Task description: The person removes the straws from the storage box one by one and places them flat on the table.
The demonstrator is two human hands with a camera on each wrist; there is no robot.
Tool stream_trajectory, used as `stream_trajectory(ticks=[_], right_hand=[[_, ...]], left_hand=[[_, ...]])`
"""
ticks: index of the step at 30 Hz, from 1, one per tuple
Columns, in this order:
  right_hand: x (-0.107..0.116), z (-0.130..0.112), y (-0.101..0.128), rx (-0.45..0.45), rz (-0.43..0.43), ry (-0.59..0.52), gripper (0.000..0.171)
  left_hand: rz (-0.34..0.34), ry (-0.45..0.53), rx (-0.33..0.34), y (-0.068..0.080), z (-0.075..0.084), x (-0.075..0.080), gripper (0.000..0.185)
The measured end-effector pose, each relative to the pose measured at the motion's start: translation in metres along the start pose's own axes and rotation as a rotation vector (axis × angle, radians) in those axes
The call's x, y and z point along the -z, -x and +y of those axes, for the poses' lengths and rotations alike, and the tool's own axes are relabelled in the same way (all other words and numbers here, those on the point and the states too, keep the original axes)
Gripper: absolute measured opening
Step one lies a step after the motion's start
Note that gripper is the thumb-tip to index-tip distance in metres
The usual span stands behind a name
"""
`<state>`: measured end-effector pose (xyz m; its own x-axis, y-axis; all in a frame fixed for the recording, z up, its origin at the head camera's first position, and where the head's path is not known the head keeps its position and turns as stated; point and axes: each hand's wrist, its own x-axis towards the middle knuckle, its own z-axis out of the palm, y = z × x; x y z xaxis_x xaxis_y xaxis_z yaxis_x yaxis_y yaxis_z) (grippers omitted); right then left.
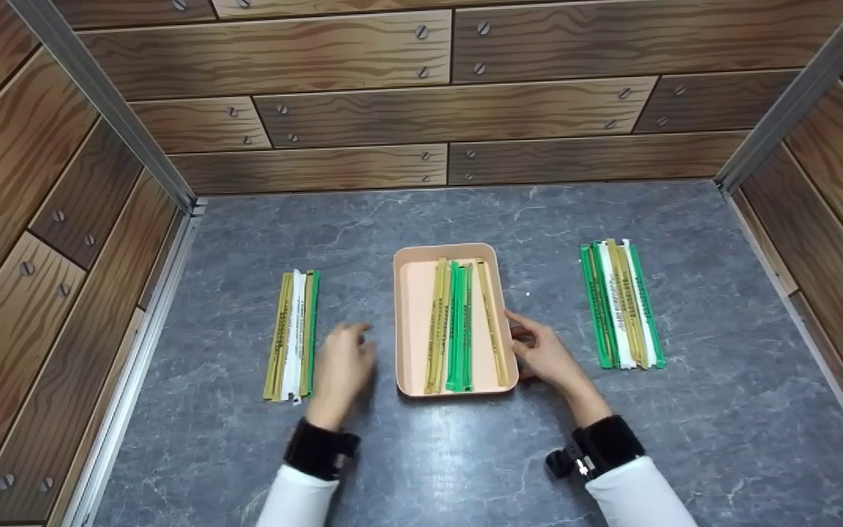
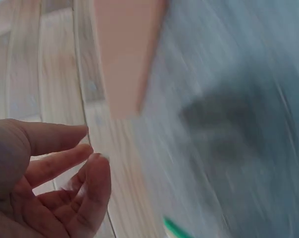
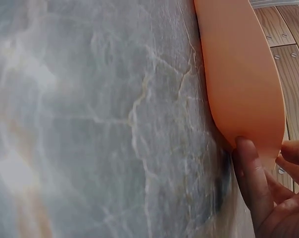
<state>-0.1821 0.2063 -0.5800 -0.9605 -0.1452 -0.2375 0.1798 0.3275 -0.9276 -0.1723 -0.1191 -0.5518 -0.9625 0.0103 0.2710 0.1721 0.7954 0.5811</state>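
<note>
A peach tray (image 1: pixel 410 322) is set mid-table on the grey marble surface (image 1: pixel 465 454), with yellow and green sticks (image 1: pixel 458 326) laid lengthwise inside. The tray's right wall is touched by the right hand (image 1: pixel 542 355), thumb against it; a firm grasp cannot be told. The left hand (image 1: pixel 341 369) is held relaxed, grasping nothing, between the tray and the left bundle (image 1: pixel 293 337). A second bundle (image 1: pixel 623 304) lies well right.
</note>
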Motion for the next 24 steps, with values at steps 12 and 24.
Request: stream_trajectory(ticks=[12, 24], right_hand=[[0.0, 0.001, -0.002, -0.008, 0.023, -0.022, 0.057], [0.0, 0.002, -0.001, -0.035, 0.004, -0.077, 0.056]], left_hand=[[-0.182, 0.108, -0.029, -0.006, 0.062, -0.051, 0.038], [-0.277, -0.07, 0.038, -0.007, 0.063, -0.08, 0.037]])
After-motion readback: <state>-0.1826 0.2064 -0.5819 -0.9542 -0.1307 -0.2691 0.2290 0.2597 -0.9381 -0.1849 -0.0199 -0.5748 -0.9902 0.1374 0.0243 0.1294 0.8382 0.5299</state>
